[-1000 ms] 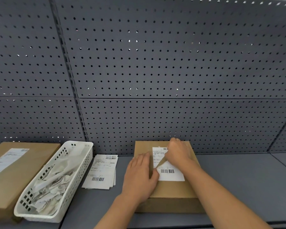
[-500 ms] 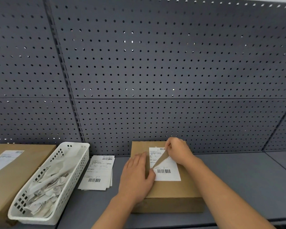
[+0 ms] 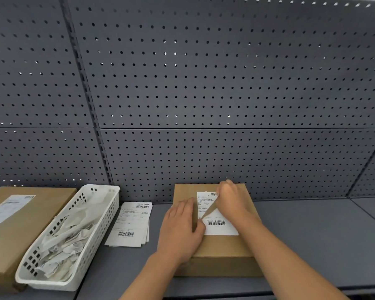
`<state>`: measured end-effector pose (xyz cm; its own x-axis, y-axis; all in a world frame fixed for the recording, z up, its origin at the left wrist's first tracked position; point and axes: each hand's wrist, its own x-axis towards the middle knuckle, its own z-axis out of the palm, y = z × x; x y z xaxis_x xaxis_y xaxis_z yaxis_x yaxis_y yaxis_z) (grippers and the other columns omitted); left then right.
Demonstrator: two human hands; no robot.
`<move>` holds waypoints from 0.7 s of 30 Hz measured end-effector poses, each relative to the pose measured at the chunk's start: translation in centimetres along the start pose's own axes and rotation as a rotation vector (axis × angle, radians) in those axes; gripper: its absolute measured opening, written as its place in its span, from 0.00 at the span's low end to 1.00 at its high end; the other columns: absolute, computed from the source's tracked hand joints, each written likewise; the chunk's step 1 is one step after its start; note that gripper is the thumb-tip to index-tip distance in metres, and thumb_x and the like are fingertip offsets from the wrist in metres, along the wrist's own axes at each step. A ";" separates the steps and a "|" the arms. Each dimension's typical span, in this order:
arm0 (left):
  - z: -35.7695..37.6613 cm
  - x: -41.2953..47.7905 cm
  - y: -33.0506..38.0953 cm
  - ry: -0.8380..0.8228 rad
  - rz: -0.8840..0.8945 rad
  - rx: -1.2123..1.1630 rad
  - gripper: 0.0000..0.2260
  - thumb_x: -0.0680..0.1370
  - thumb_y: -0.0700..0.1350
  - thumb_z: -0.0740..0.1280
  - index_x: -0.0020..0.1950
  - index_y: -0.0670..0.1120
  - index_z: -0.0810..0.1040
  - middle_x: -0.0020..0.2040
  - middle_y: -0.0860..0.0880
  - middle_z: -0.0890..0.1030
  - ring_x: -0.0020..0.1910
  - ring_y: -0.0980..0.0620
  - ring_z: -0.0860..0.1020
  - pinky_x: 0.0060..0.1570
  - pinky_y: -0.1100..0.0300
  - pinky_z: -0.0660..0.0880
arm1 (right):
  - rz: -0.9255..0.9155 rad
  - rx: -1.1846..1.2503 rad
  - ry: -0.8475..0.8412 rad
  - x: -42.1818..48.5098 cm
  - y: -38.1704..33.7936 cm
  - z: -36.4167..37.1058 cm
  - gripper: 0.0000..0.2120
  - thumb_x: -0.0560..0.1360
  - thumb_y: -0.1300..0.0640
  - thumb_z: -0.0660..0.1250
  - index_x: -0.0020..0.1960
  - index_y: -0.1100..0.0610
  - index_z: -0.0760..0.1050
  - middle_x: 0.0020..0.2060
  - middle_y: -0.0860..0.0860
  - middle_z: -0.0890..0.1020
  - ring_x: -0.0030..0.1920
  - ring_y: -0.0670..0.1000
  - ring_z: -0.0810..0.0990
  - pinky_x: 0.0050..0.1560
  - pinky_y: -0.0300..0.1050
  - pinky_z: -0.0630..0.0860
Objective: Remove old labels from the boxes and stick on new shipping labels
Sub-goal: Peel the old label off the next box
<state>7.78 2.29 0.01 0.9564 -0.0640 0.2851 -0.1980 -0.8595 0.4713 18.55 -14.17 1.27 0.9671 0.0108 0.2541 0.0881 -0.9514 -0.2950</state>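
Observation:
A brown cardboard box lies flat on the grey shelf in front of me. A white shipping label with a barcode sits on its top. My right hand pinches the label's lower-left corner, which is peeled up and folded toward the top right. My left hand lies flat on the left part of the box top, thumb beside the label's edge, holding the box down.
A stack of white labels lies left of the box. A white perforated basket holds crumpled label scraps. Another labelled brown box sits at far left. A grey pegboard wall stands behind; bare shelf extends right.
The peeled corner stays lifted in my right hand, drawn slightly further up. My left hand stays pressed on the box. The view has shifted a little.

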 end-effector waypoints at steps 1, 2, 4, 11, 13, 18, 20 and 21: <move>0.0 0.0 0.0 0.000 -0.001 -0.002 0.28 0.83 0.56 0.57 0.82 0.51 0.57 0.79 0.55 0.63 0.79 0.55 0.58 0.79 0.60 0.49 | 0.001 0.020 -0.005 0.0 0.0 0.0 0.11 0.75 0.70 0.64 0.51 0.57 0.78 0.53 0.52 0.79 0.46 0.53 0.77 0.42 0.43 0.66; 0.0 0.0 0.1 0.000 0.001 -0.003 0.28 0.83 0.56 0.57 0.82 0.51 0.57 0.79 0.55 0.63 0.79 0.55 0.58 0.79 0.60 0.49 | 0.008 0.058 -0.015 -0.1 0.2 0.0 0.11 0.75 0.70 0.63 0.50 0.56 0.77 0.53 0.52 0.79 0.46 0.53 0.78 0.40 0.43 0.66; -0.1 0.1 0.1 -0.001 0.002 -0.009 0.28 0.83 0.55 0.57 0.82 0.51 0.57 0.79 0.55 0.63 0.79 0.55 0.59 0.79 0.60 0.50 | 0.028 0.201 -0.045 0.1 1.0 -0.1 0.13 0.75 0.71 0.62 0.45 0.54 0.77 0.52 0.51 0.79 0.43 0.51 0.77 0.35 0.40 0.65; -0.1 0.0 0.1 -0.001 0.001 -0.011 0.28 0.83 0.56 0.57 0.82 0.51 0.57 0.79 0.55 0.63 0.79 0.55 0.58 0.79 0.60 0.50 | 0.053 0.507 -0.061 0.6 3.0 -1.3 0.11 0.80 0.65 0.64 0.46 0.56 0.83 0.45 0.47 0.84 0.47 0.50 0.81 0.41 0.34 0.73; -0.1 0.0 0.1 0.002 0.005 -0.013 0.28 0.83 0.55 0.57 0.82 0.51 0.57 0.79 0.55 0.63 0.78 0.55 0.59 0.78 0.60 0.50 | 0.035 0.478 -0.066 0.8 3.1 -1.2 0.12 0.79 0.65 0.67 0.41 0.52 0.83 0.41 0.47 0.85 0.44 0.51 0.83 0.41 0.40 0.78; -0.1 0.0 0.1 0.003 0.003 -0.021 0.28 0.83 0.55 0.57 0.81 0.51 0.58 0.78 0.55 0.64 0.78 0.55 0.59 0.79 0.59 0.51 | 0.014 0.355 -0.024 0.6 2.4 -0.5 0.12 0.77 0.65 0.68 0.39 0.53 0.83 0.42 0.42 0.79 0.40 0.51 0.81 0.44 0.51 0.82; -0.1 0.0 0.1 0.004 0.003 -0.019 0.27 0.83 0.55 0.57 0.81 0.52 0.58 0.78 0.55 0.64 0.77 0.55 0.60 0.79 0.59 0.51 | -0.003 0.300 0.023 0.2 2.0 0.0 0.11 0.78 0.66 0.66 0.40 0.57 0.83 0.43 0.47 0.78 0.39 0.51 0.80 0.40 0.49 0.79; -0.2 0.0 0.1 0.005 0.003 -0.016 0.27 0.83 0.55 0.57 0.81 0.52 0.58 0.78 0.55 0.65 0.77 0.55 0.60 0.78 0.59 0.51 | -0.017 0.261 0.042 0.1 1.8 0.2 0.12 0.78 0.67 0.65 0.39 0.58 0.81 0.44 0.49 0.78 0.38 0.52 0.80 0.38 0.50 0.78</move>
<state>7.71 2.28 0.19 0.9547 -0.0642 0.2906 -0.2045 -0.8510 0.4837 18.85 -15.79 0.55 0.9546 0.0078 0.2978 0.1679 -0.8398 -0.5163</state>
